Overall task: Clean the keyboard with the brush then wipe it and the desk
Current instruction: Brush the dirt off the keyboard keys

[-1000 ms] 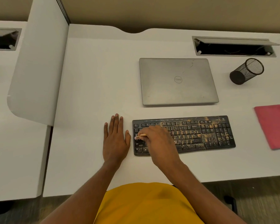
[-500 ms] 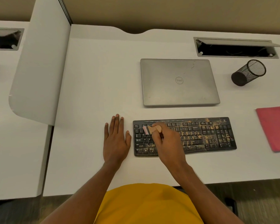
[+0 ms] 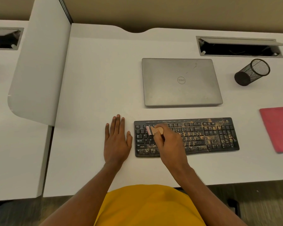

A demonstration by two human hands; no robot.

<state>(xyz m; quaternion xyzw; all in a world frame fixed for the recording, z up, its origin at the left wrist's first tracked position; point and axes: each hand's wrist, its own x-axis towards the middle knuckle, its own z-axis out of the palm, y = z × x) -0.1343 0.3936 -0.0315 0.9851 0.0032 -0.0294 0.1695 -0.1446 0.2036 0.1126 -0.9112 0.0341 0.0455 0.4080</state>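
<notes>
A black keyboard (image 3: 207, 136) lies on the white desk (image 3: 96, 88), speckled with tan crumbs, thickest on its right half. My right hand (image 3: 168, 141) grips a small wooden brush (image 3: 153, 130) with pale pink bristles, and the bristles touch the upper left keys. My left hand (image 3: 117, 141) lies flat on the desk just left of the keyboard, fingers straight. A folded pink cloth (image 3: 278, 128) sits at the right edge of the desk.
A shut grey laptop (image 3: 180, 82) lies behind the keyboard. A black mesh pen cup (image 3: 252, 72) lies tipped on its side at the back right. An open cable tray (image 3: 238, 48) sits behind it. A white divider panel (image 3: 41, 62) stands at the left.
My right hand lifted the brush from the keyboard's left edge up to the top left rows. The left hand stayed flat in place.
</notes>
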